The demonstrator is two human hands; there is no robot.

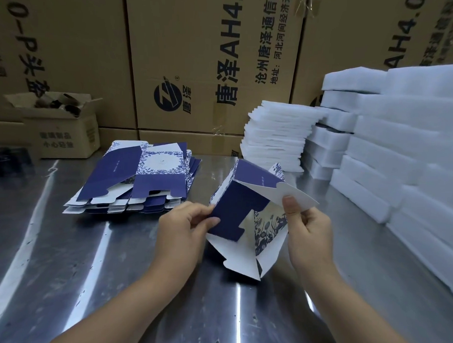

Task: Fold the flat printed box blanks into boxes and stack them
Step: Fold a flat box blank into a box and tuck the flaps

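The box (pixel 241 205) in hand is half made. It is opened out from flat into a blue and white sleeve and held just above the steel table (pixel 108 275), in front of the person and a little to the right. Its near end gapes: the blue notched flap is partly turned in, the white rounded flap stands out to the right, and the lower white flap hangs down unfolded. The left hand (pixel 185 230) pinches the edge of the blue flap between thumb and fingers. The right hand (pixel 308 232) pinches the white rounded flap, thumb on top.

By my reckoning this end has yet to be tucked shut, and I cannot tell how the far end stands.

To the left, well apart from the hands, lies the pile of flat blanks (pixel 132 186), many deep and a bit fanned, so most of the work is ahead. I see no stack of finished boxes anywhere on the table.

Stacks of white foam slabs (pixel 272 139) stand at the right and big brown cartons (pixel 193 67) wall in the back, with a small open carton (pixel 62 129) at far left
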